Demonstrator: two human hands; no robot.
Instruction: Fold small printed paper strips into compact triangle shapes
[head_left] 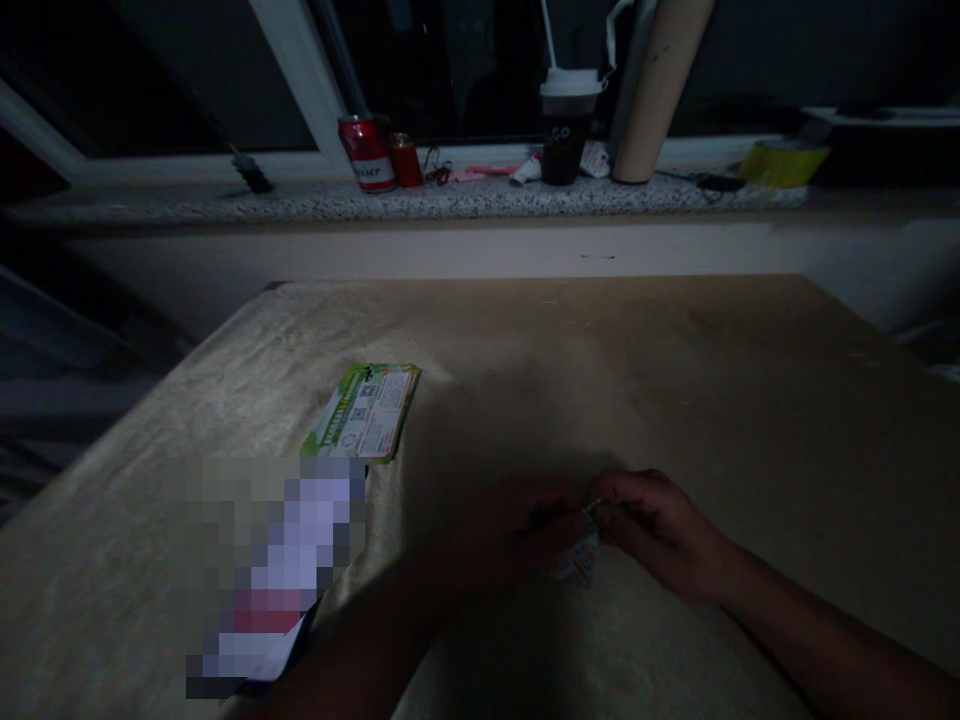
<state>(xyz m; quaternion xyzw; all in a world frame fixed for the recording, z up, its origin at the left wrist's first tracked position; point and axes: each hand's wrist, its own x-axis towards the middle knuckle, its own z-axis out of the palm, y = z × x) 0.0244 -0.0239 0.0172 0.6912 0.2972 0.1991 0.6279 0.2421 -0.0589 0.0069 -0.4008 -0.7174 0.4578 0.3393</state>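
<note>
My left hand (521, 530) and my right hand (664, 530) meet low over the table, right of the middle of the view. Between their fingertips is a small piece of folded printed paper (581, 562), white with red and blue marks and a greenish upper edge. Both hands are closed, pinching its top from either side. A pointed part of the paper hangs below the fingers. Dim light and the fingers hide the rest of it.
To the left lie a green and white printed packet (367, 412) and a blurred-out phone-like device (292, 570) on the cloth-covered table (660, 360). Along the windowsill (300, 208) stand a red can (366, 155), a lidded cup (566, 130), a cardboard tube (660, 95) and yellow tape (784, 165).
</note>
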